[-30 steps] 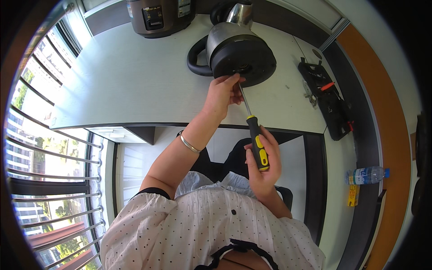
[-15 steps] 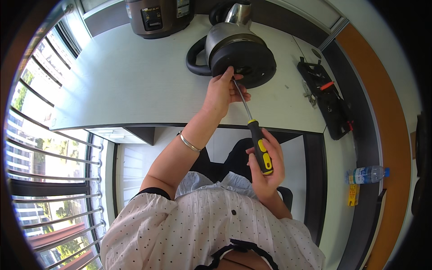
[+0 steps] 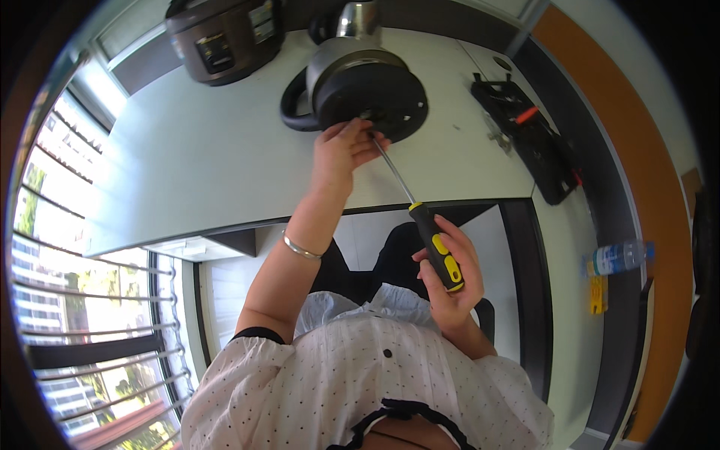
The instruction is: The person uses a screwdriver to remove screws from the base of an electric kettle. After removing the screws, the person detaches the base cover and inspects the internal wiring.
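Note:
A metal kettle lies on its side with its black base toward me and its black handle out to the left. My right hand is wrapped round the black-and-yellow handle of a screwdriver. Its thin shaft slants up and left to the lower part of the base. Up there my left hand has its thumb and fingers drawn together by the screwdriver's tip, close against the base. The fingers hide the tip, and what they pinch, if anything, does not show.
A brown rice cooker stands at the back left of the white table. At the right lies an open black tool case with a red-handled tool in it. Farther right lie a water bottle and a yellow item.
The view has shifted and turned a little, so kettle and table sit farther left. My left thumb and fingers have drawn closer together at the tip. The right hand keeps hold of the screwdriver.

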Tool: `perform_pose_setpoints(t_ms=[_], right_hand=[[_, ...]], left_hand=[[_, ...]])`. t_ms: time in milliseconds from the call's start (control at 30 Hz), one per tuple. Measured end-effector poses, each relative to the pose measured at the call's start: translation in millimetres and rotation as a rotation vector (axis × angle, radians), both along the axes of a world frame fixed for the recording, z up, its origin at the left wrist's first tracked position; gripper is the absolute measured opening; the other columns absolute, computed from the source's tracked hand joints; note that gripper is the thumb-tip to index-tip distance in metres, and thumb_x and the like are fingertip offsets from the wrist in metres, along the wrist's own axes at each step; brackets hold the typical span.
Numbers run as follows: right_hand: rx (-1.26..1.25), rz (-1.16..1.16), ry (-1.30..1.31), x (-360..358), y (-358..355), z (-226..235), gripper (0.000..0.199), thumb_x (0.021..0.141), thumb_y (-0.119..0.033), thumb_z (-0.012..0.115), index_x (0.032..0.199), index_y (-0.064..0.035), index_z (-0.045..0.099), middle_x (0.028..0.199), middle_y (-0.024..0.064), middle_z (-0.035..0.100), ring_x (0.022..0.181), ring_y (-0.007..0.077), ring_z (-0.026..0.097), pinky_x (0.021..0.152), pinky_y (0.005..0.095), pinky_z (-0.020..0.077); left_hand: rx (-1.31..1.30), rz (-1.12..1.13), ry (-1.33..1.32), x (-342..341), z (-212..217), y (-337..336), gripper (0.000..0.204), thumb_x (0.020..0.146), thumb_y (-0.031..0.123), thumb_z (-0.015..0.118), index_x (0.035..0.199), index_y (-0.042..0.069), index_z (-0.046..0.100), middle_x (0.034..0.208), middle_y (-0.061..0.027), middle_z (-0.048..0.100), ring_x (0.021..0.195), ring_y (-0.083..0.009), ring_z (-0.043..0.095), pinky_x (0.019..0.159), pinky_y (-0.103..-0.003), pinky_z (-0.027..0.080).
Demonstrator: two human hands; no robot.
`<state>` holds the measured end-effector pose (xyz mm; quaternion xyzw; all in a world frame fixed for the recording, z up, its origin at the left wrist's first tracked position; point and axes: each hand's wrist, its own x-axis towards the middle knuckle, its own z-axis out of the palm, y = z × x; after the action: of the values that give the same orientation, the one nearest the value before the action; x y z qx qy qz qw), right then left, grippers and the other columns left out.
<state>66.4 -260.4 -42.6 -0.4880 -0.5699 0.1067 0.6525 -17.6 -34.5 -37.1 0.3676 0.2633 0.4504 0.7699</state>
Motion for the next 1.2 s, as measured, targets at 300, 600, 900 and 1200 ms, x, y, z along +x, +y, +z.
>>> perform_pose_setpoints(t_ms=[300,600,900,1200], right_hand=[[0.021,-0.270,0.021,35,-10,-12,0.038,0.077,0.007,0.066,0.113,0.0072,0.056,0.121,0.0264,0.056,0.085,0.0251,0.066,0.074,0.0316,0.0551],[-0.014,-0.314,-0.337,69,49,-21,0.037,0.073,0.007,0.066,0.110,-0.0003,0.062,0.122,0.0180,0.058,0.099,0.0294,0.065,0.084,0.0313,0.0515],[-0.163,-0.235,-0.641,81,99,-14,0.039,0.074,0.000,0.068,0.112,-0.0049,0.061,0.126,0.0139,0.053,0.105,0.0327,0.056,0.089,0.0389,0.0487],[-0.218,-0.181,-0.654,85,129,-22,0.036,0.079,-0.010,0.067,0.115,-0.0035,0.060,0.127,0.0175,0.051,0.110,0.0343,0.052,0.094,0.0409,0.0447]], left_hand=[[0.036,0.028,-0.082,-1,1,1,0.027,0.094,0.017,0.056,0.103,-0.008,0.056,0.101,-0.0224,0.064,0.096,-0.0347,0.066,0.090,-0.041,0.054],[0.056,0.021,-0.076,2,-1,-2,0.022,0.095,0.015,0.056,0.101,-0.005,0.059,0.106,-0.0185,0.065,0.107,-0.0291,0.062,0.096,-0.040,0.050],[0.064,0.024,-0.054,1,0,-4,0.022,0.094,0.015,0.058,0.104,-0.005,0.061,0.111,-0.0210,0.064,0.112,-0.0311,0.060,0.099,-0.041,0.049],[0.089,0.020,-0.010,1,-4,-5,0.020,0.092,0.012,0.061,0.102,-0.005,0.065,0.111,-0.0183,0.065,0.109,-0.0273,0.061,0.098,-0.042,0.049]])
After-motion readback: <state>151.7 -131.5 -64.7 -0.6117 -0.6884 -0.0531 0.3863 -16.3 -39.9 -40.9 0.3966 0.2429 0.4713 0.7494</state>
